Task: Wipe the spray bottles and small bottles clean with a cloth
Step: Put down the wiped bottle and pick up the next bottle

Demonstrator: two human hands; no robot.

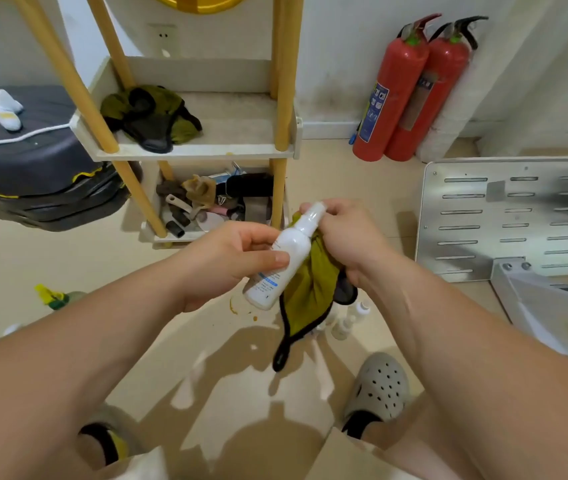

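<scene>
Step in hand, as I read it: wiping the neck and spray head of the bottle [286, 258]. It's held in the air in front of the shelf [192, 152], below its bottom tier, tilted with the head up and toward the shelf.

Left hand [237, 258] grips the body, thumb across the label side. Right hand [345, 233] is closed on the cloth [310, 289], bunched against the neck. The rest of the cloth hangs on the bottle's far side from the shelf.

How I'd do it well:
- Left grip low on the body, so the cloth reaches the shoulder.
- Twist the bottle against the cloth instead of dragging.
- Fingers off the top of the head; a press could spray.
- Regrip after, to do the base.

Small bottles [348, 320] stand on the floor, further out from the shelf, under the cloth. They look not yet wiped.
</scene>
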